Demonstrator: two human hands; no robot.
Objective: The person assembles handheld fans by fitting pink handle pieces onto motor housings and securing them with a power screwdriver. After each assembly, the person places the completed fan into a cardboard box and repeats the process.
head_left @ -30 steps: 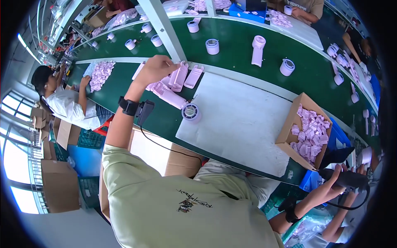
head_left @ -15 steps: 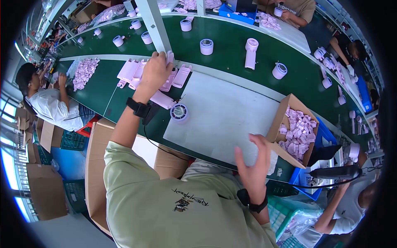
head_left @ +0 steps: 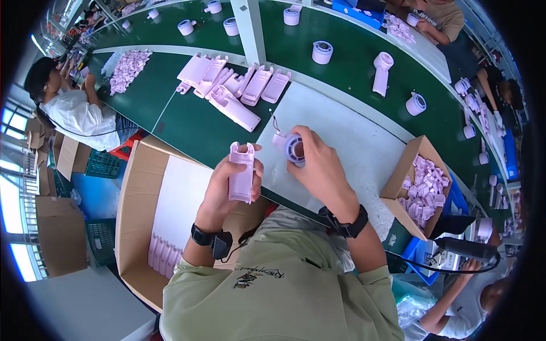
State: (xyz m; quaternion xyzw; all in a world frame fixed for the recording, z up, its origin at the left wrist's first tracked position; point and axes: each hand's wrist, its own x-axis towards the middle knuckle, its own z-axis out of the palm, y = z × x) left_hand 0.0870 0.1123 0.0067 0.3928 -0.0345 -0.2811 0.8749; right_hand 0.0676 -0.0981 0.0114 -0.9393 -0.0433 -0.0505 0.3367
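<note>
A pale pink handle shell [head_left: 241, 179], an open trough with prongs at its top, stands upright in my left hand [head_left: 217, 190], whose fingers wrap its sides. Just to the right, my right hand [head_left: 323, 166] grips a round pink fan head [head_left: 294, 149] with a dark centre and a whitish ring. From its neck a thin wire [head_left: 274, 119] sticks up. The two parts are apart, over the near left edge of the white sheet [head_left: 341, 133]. Beyond my left hand, several more handle shells [head_left: 256, 85] lie in a loose group on the green table.
At the right, a cardboard box [head_left: 398, 182] holds many small pink pieces. Below left stands a large carton [head_left: 136, 199] with pink handles inside. A grey post [head_left: 247, 34] rises beyond the shells. Fan parts [head_left: 322, 52] stand along the green belt; other people sit nearby.
My left hand has come back from the shell group with one handle shell. My right hand, formerly empty, has moved left and taken hold of the fan head. The whole view has shifted.
</note>
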